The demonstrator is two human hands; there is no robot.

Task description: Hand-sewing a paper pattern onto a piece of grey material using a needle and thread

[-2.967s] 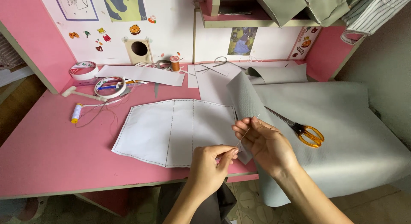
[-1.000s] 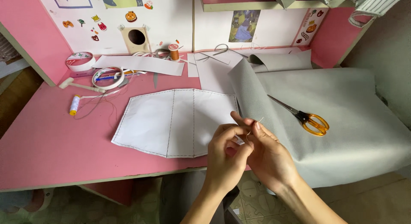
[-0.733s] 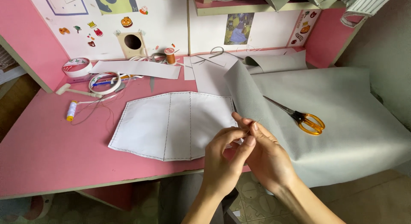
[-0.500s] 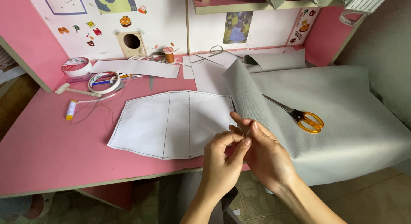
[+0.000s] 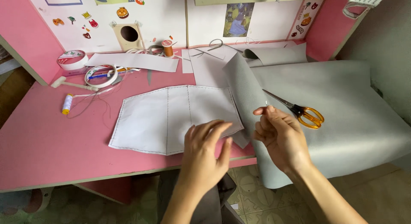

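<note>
Your hands have parted: left hand [image 5: 205, 153] now lies open-fingered on the panel [image 5: 171, 119], right hand [image 5: 280, 136] beside it pinches something too small to tell.

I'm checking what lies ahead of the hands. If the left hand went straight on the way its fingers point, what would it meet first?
Probably the stitched white fabric panel: the left hand points up and away over its near edge, fingertips already above it. Whether they touch is unclear.
</note>
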